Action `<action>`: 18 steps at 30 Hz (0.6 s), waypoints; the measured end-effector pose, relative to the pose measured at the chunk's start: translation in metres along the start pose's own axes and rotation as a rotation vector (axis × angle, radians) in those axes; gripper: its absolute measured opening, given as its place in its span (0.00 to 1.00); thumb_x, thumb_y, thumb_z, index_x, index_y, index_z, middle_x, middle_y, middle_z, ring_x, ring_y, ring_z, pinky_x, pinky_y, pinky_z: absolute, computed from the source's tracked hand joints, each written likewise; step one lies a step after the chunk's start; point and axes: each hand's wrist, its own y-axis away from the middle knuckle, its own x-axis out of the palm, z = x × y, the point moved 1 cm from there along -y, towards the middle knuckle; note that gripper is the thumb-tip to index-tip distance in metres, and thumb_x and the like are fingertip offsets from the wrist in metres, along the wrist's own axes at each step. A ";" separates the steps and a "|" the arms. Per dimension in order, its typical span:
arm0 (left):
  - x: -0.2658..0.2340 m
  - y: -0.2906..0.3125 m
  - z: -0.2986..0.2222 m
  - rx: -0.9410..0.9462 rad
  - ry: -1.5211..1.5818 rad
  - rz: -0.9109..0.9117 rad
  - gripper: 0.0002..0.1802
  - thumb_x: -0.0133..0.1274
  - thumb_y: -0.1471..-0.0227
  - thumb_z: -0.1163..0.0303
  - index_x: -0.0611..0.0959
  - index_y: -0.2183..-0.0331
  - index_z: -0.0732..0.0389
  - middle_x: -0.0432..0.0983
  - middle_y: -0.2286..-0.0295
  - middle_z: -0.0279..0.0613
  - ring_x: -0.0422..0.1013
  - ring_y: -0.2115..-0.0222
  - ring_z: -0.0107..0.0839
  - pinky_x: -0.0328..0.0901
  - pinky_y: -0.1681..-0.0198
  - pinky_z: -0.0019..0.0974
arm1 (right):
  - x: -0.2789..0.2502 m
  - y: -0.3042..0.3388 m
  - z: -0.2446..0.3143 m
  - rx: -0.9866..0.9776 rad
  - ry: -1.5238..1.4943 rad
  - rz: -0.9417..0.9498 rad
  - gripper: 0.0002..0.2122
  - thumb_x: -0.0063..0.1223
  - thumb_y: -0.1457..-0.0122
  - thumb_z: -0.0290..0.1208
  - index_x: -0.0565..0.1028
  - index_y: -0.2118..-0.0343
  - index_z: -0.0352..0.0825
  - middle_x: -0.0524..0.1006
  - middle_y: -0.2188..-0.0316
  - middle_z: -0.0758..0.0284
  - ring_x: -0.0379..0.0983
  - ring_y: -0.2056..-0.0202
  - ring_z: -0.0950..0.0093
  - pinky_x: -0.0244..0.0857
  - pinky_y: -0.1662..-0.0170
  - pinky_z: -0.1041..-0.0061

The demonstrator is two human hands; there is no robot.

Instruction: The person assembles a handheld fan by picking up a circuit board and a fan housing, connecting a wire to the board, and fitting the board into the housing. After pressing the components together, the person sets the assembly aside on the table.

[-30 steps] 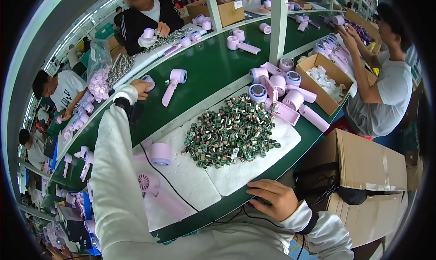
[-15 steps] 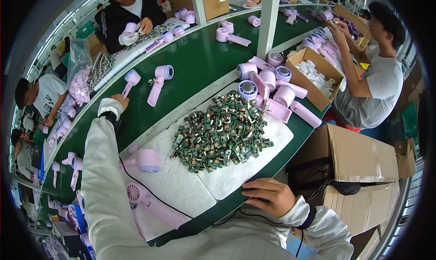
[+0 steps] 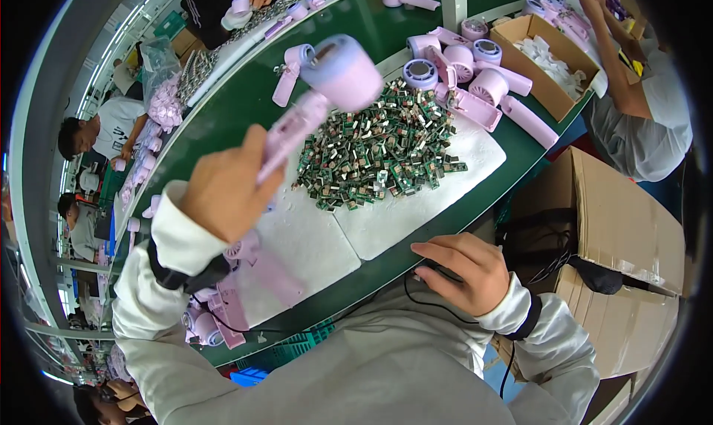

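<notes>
My left hand (image 3: pixel 226 191) is closed around the handle of a pink handheld fan (image 3: pixel 349 76), blurred by motion. The fan's round head tilts up over the work surface, its lilac rim and open front facing away to the left. Behind it lies a heap of small green circuit boards (image 3: pixel 379 158) on white foam sheets (image 3: pixel 301 250), partly hidden by the fan. My right hand (image 3: pixel 468 273) is at the table's near edge, fingers apart and nothing in them. Another pink fan (image 3: pixel 271 276) lies on the foam beside my left wrist.
Several pink fans and open casings (image 3: pixel 475 109) are piled at the far right of the foam. Beyond them stands a carton of white parts (image 3: pixel 549 65). Large cardboard boxes (image 3: pixel 627 224) are on my right. Co-workers sit across the green table (image 3: pixel 200 139). Dark cables run from my wrists.
My left hand has taken the fan from the far left of the table and brought it nearer and to the right, raised. The view has shifted; my right hand stays by the edge.
</notes>
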 end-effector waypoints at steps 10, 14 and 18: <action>0.109 0.057 -0.144 0.247 -0.020 0.177 0.25 0.61 0.45 0.55 0.70 0.63 0.66 0.76 0.82 0.49 0.75 0.81 0.51 0.67 0.77 0.48 | -0.003 0.033 0.001 0.225 0.038 0.011 0.23 0.64 0.41 0.33 0.74 0.42 0.38 0.79 0.78 0.64 0.75 0.82 0.70 0.68 0.76 0.72; 0.109 0.046 -0.155 0.281 0.060 0.168 0.24 0.60 0.45 0.52 0.73 0.66 0.63 0.75 0.82 0.44 0.75 0.82 0.45 0.67 0.78 0.43 | -0.004 0.042 -0.015 0.239 0.068 0.008 0.22 0.61 0.39 0.34 0.74 0.41 0.39 0.79 0.80 0.64 0.75 0.82 0.69 0.69 0.75 0.70; 0.117 0.032 -0.156 0.355 0.098 0.067 0.20 0.57 0.41 0.54 0.74 0.69 0.62 0.73 0.82 0.40 0.75 0.82 0.40 0.67 0.79 0.41 | -0.007 0.045 -0.021 0.191 0.107 -0.013 0.20 0.60 0.38 0.34 0.75 0.43 0.39 0.78 0.81 0.64 0.75 0.82 0.67 0.69 0.74 0.69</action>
